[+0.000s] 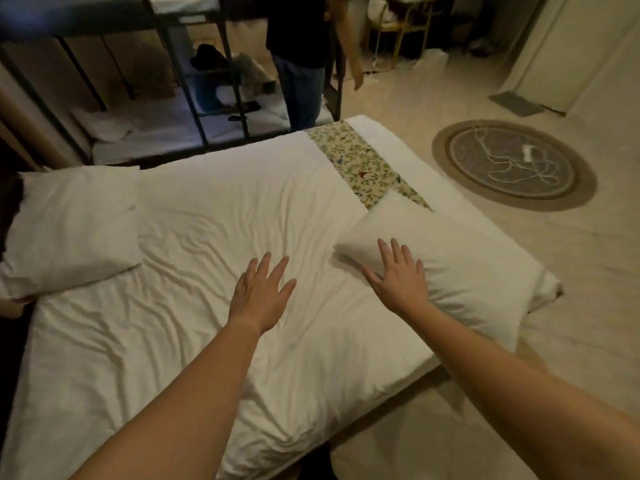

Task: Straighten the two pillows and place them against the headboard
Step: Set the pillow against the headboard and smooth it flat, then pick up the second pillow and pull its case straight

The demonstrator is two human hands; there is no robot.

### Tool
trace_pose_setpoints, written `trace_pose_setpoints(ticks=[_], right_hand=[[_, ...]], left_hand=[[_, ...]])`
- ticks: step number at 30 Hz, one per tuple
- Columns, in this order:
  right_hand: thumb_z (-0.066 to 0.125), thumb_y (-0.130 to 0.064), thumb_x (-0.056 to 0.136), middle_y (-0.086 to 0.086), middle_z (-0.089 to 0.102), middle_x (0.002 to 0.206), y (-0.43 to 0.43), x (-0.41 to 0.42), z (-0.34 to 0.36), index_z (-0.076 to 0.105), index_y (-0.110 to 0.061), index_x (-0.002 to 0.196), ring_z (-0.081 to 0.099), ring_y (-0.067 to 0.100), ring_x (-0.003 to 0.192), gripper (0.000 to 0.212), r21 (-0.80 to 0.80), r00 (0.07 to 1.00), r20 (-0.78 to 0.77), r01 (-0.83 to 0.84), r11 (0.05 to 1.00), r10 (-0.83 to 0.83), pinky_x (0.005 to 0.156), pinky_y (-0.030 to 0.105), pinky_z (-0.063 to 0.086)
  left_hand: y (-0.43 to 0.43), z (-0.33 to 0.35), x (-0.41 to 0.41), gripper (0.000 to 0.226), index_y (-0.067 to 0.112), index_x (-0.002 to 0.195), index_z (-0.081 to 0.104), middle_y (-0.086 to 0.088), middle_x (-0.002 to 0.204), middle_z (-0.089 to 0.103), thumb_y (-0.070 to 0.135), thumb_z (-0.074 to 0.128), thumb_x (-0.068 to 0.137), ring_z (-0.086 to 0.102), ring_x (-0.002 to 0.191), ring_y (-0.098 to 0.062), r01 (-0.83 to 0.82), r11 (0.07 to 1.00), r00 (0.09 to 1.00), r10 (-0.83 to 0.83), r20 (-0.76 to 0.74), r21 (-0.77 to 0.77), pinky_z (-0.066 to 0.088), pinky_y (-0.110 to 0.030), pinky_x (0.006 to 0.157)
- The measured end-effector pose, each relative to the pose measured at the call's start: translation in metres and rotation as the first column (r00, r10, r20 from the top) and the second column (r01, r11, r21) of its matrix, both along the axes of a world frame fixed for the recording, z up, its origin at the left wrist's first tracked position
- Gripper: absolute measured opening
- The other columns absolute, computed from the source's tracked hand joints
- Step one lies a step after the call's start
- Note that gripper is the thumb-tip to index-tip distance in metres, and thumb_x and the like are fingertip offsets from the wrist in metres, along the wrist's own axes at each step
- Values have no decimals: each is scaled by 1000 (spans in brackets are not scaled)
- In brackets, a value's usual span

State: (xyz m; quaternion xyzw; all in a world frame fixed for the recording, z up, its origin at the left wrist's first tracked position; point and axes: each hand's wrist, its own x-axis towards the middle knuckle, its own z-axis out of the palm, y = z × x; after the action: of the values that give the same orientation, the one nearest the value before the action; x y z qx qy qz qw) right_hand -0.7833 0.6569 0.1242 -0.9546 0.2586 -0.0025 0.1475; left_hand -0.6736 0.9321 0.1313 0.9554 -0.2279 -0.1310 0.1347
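Note:
A white pillow [71,230] lies at the left end of the bed [214,209], slightly skewed, next to a dark edge that may be the headboard [8,202]. A second white pillow [460,268] lies askew on the bed's right part, one corner over a floral runner [360,164]. My right hand [401,277] is spread flat over this pillow's near-left corner, fingers straight. Over the wrinkled sheet in the middle, my left hand [261,292] is spread open and holds nothing.
A person [304,57] in dark clothes stands beyond the bed's far side, beside a black metal bunk frame [194,98]. A round rug [514,166] with a white cord on it lies on the floor to the right. A gold-legged chair [401,26] stands at the back.

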Motion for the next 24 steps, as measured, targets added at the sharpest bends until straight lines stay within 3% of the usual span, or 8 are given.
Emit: trace_pose_setpoints(ticks=[8, 14, 24], right_hand=[[23, -73, 96, 0, 4, 171, -90, -26, -1, 4, -33, 161, 4, 24, 155, 79, -1, 962, -48, 269, 963, -269, 124, 53, 10], [22, -73, 97, 0, 2, 171, -131, -48, 0, 2, -32, 162, 2, 24, 156, 79, 14, 899, -44, 438, 899, -437, 124, 51, 7], [23, -72, 97, -1, 0, 171, -210, -70, -30, 1, -33, 162, 0, 22, 156, 79, 45, 825, -87, 564, 825, -559, 125, 51, 5]], left_hand=[[-121, -3, 57, 65, 45, 164, 10, 6, 176, 3, 67, 22, 104, -1, 162, -22, 257, 966, 966, -257, 0, -9, 10, -45, 131], [-200, 5, 76, 64, 42, 165, 11, 2, 176, 7, 64, 22, 106, 4, 162, -27, 461, 886, 886, -463, 25, 44, 15, -46, 130], [-317, -7, 88, 68, 39, 166, 12, -1, 176, 9, 66, 25, 105, 8, 161, -29, 603, 793, 794, -607, 30, 86, 17, -45, 129]])
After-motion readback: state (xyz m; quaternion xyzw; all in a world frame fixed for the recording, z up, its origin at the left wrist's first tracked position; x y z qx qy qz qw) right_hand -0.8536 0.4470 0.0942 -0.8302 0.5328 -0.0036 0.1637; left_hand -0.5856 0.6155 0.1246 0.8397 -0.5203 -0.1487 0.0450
